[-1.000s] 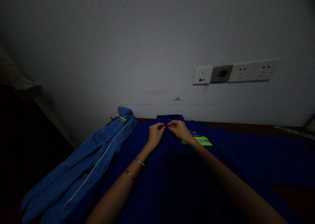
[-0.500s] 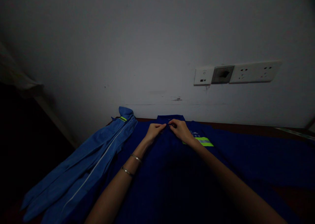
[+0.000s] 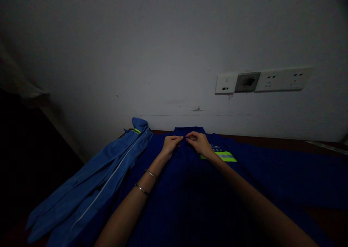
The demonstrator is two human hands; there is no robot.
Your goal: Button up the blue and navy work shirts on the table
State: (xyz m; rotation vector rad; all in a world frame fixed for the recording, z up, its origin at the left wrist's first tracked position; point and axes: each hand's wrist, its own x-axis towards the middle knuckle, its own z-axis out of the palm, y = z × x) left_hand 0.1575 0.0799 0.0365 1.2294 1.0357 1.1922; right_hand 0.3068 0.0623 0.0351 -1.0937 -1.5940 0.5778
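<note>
A dark blue work jacket point(image 3: 163, 189) lies spread out, its collar point(image 3: 188, 129) toward the wall and a yellow-green reflective strip point(image 3: 227, 156) on the chest. Just below the collar, my left hand point(image 3: 172, 145) pinches the jacket's front edge between thumb and fingers. Close beside it, my right hand point(image 3: 199, 142) also pinches the cloth at the front opening. The fingertips nearly meet. Whatever small fastening may be between them is too dark to make out. Two silver bangles point(image 3: 150, 174) sit on my left forearm.
A lighter blue garment point(image 3: 100, 178) with white piping and a small reflective strip lies folded along the left. Behind the jacket rises a grey-white wall point(image 3: 163, 58) with a row of sockets and switches point(image 3: 263, 81). The dark reddish table edge point(image 3: 266, 140) runs along the wall.
My left hand shifted slightly left, away from the right hand's fingertips, then stayed near there. My right hand keeps its pinch at the collar opening. The view drifted slightly.
</note>
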